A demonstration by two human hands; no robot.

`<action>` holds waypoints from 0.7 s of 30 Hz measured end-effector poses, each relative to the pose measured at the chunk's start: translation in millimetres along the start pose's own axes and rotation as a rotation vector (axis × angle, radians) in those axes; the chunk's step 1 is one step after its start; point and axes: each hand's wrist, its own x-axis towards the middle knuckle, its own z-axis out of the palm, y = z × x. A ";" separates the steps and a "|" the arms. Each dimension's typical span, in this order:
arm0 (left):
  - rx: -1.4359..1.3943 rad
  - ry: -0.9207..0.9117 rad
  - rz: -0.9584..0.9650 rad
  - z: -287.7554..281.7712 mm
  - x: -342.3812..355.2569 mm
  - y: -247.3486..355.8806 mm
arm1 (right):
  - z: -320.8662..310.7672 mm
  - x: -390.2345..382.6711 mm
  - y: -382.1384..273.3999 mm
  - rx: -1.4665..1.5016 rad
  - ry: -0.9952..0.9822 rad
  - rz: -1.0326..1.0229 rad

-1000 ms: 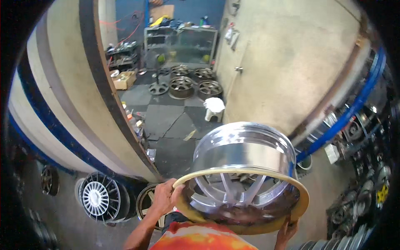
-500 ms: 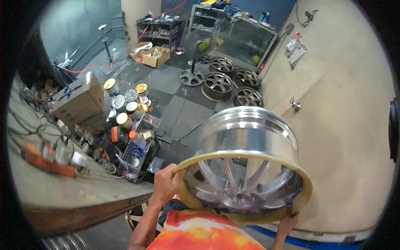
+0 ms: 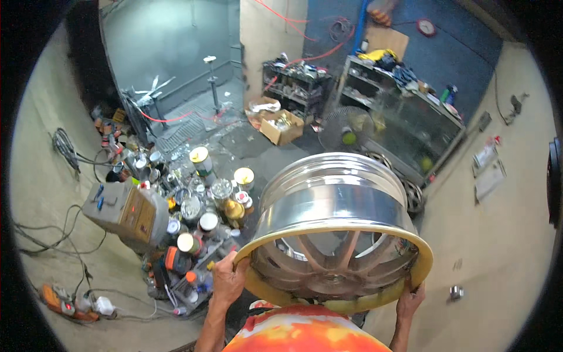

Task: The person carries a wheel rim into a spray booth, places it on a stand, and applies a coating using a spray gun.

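While my red, orange and white shirt [image 3: 305,332] bulges nearest, I hold a yellow-edged, polished silver metal wheel [image 3: 331,206] tilted before me: my left hand [image 3: 228,280] pinches its left edge between thumb and fingers, my right hand [image 3: 411,298] clasps its right edge, fingers partly hidden. Farther left stands a round white-lidded can [image 3: 209,222]; beyond, an open brown cardboard box [image 3: 282,132] sits near a black shelf unit [image 3: 295,91].

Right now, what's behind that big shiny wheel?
Past the shiny wheel, you can see parts of dark wheels and a fan. The shiny wheel covers the rest of those dark wheels and some floor, so I can't tell what else hides there.
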 end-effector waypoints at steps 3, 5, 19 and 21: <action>0.170 0.113 0.007 25.1 65.2 5.9 | 80.9 109.8 -15.7 0.084 -0.083 -0.069; 0.116 0.127 -0.126 44.5 90.2 7.4 | 118.3 173.3 -36.5 0.139 -0.156 -0.159; 0.273 0.498 -0.449 135.6 339.2 -108.9 | 499.1 485.5 -143.4 0.191 -0.479 -0.401; 0.213 0.509 -0.455 136.4 401.2 -105.8 | 543.5 523.4 -158.1 0.198 -0.514 -0.396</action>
